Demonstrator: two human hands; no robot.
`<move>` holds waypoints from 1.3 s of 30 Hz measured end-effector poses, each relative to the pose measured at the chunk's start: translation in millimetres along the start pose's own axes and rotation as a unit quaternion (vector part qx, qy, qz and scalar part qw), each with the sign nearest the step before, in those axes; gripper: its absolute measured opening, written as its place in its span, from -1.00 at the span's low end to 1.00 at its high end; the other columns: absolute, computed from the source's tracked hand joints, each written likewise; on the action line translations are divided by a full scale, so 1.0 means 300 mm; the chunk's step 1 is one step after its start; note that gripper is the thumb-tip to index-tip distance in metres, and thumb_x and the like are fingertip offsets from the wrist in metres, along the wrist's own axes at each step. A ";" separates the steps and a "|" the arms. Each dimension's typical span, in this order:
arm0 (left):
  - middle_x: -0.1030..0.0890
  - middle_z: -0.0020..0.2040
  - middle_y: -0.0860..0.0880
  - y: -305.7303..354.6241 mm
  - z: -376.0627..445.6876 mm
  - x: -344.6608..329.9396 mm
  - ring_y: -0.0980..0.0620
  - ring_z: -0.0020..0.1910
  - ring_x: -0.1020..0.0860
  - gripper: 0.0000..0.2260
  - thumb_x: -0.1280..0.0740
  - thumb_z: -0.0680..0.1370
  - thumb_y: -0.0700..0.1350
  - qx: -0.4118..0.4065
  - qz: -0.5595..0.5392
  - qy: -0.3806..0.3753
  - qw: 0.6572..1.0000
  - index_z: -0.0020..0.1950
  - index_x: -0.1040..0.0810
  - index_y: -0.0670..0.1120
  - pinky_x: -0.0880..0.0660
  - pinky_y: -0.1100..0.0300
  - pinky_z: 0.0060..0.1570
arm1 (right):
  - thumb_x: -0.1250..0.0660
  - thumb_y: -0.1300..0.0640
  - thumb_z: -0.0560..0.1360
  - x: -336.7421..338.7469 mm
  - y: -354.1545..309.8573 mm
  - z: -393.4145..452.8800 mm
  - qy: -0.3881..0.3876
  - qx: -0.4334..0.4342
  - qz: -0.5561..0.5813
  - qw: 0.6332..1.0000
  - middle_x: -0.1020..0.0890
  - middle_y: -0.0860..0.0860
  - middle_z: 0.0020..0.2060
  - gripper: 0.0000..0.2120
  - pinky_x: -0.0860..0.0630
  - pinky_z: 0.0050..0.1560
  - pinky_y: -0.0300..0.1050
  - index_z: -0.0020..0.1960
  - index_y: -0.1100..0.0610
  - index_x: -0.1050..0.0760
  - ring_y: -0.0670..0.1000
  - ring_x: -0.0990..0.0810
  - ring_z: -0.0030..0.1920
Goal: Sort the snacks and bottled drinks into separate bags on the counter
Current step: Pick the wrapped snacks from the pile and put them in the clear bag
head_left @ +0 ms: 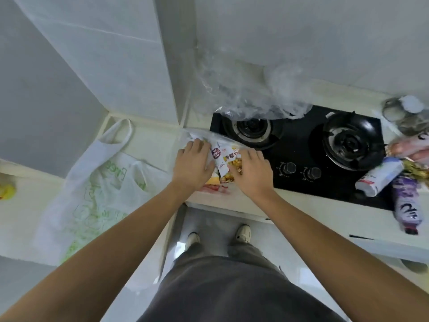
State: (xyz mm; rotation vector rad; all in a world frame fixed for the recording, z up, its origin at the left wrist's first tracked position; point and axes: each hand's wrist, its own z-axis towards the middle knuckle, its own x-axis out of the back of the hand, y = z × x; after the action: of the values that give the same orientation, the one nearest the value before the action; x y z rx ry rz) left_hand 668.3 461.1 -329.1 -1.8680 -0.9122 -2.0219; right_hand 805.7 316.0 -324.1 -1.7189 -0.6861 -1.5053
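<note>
Fingers (251, 156) of both hands pinching clear bag (197, 135) around chestnut snack packet (232, 162); snack-bagging step; bottles next.

The white snack packet with a picture of yellow-brown chestnut kernels (228, 162), lying between the two hands, carries large dark Chinese characters; "栗" can be made out, the rest is cut off or blurred. A round purple logo sits at its upper left, its lettering too small to read. The thin white plastic carrier bag with green print (97, 189) on the table shows green letters, too creased to read. The purple-labelled bottle (407, 209) bears white brush-style script, illegible.
</note>
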 end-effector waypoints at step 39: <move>-0.49 0.23 -0.14 1.904 0.142 -0.430 -0.17 0.15 -0.47 -0.54 -0.31 0.61 0.10 -0.235 -0.014 -0.046 0.971 0.43 -0.42 -0.11 -0.50 -0.08 0.04 | -0.36 -0.12 0.57 0.368 1.795 -0.787 0.065 -0.243 0.034 0.967 -0.49 0.13 0.35 -0.44 -0.51 0.22 0.16 0.45 0.14 -0.39 0.20 -0.44 0.34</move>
State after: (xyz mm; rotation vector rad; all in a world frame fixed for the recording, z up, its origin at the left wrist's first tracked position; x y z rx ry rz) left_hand 1045.9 12.8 -294.8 -2.2071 -0.5063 -2.3390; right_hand 1111.4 -197.7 -303.5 -1.9483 -0.1909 -1.8227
